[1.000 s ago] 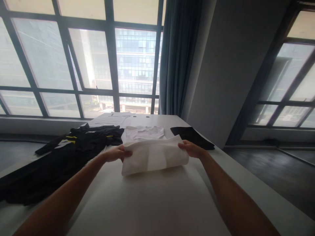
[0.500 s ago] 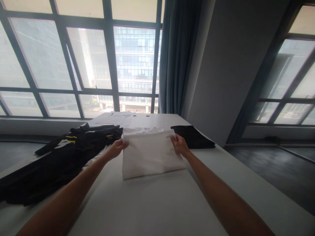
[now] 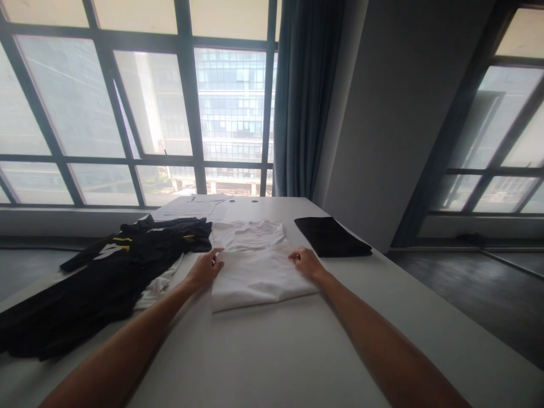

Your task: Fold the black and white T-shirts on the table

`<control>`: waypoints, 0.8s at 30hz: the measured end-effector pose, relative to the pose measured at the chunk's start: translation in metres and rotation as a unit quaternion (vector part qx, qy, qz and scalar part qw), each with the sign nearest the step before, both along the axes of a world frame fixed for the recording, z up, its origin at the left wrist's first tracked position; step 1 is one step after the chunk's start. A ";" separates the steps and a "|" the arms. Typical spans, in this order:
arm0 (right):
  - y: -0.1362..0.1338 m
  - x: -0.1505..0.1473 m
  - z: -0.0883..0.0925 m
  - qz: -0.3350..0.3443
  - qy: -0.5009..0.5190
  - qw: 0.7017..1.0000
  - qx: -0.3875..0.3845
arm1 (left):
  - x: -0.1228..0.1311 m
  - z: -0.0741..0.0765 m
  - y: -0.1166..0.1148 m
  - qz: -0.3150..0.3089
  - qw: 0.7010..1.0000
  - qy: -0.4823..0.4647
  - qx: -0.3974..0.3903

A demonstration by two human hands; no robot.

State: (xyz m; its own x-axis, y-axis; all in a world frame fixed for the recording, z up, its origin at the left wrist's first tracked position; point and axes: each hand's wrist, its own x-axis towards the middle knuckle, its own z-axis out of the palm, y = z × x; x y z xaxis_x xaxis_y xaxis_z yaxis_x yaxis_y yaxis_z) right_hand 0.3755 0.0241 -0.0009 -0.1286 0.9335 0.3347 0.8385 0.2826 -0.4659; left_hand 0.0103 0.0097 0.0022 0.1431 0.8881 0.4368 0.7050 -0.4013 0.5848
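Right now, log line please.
Left hand: left edge of white shirt; right hand: right edge; shirt: folded, on table; black cloth: right of shirt

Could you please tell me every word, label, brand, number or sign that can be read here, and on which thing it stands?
No text can be read.
Black garment: a white and yellow marking, too blurred to read; a small pale marking, too small.
Papers: any print is too small and faint.
White garment: no writing visible.

blue-grey curtain (image 3: pixel 302 107) beside window (image 3: pixel 148 102), papers (image 3: pixel 190 208) at far end of white table (image 3: pixel 259 362), dark garments (image 3: pixel 131 263) at left
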 end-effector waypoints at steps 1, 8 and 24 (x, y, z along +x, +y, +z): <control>-0.001 -0.001 0.001 0.004 0.008 1.000 0.028 | 0.000 0.001 0.000 0.007 1.000 -0.009 0.024; -0.009 -0.006 0.004 -0.046 -0.081 0.995 0.020 | -0.004 -0.006 0.006 0.037 0.999 0.029 0.018; -0.038 -0.055 0.003 0.124 -0.158 0.968 -0.148 | 0.056 -0.016 -0.038 -0.213 0.927 0.290 -0.104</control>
